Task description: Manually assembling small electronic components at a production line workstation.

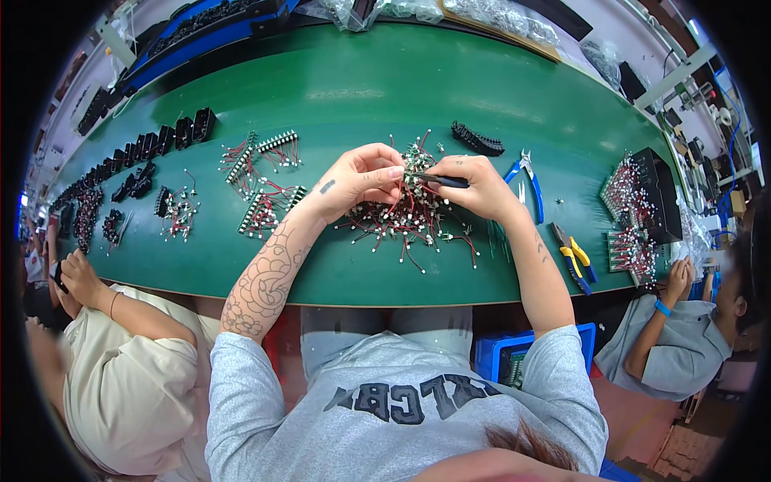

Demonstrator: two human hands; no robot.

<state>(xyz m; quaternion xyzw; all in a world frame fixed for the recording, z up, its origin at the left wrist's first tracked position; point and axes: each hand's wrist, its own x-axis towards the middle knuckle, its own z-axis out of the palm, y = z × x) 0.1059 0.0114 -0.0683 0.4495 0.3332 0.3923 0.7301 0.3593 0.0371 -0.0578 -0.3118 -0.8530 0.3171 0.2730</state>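
Note:
My left hand (365,178) is closed, thumb and fingers pinched at the edge of a small pale part with red wires (415,163). My right hand (472,183) grips a slim black tool, perhaps tweezers (448,181), its tip pointing left at that part. The exact contact between tip and part is too small to make out. Beneath both hands lies a tangled pile of red wires with white ends and small pale-green pieces (397,221). Blue-handled pliers (526,181) lie just right of my right hand, and yellow-and-blue cutters (574,259) lie closer to the edge.
The green table (345,88) carries wired green board strips (269,205) to the left and rows of black housings (161,140) beyond. A black connector strip (477,138) lies behind my right hand. A black bin (660,197) stands right. Co-workers sit on both sides; a blue crate (487,353) is below.

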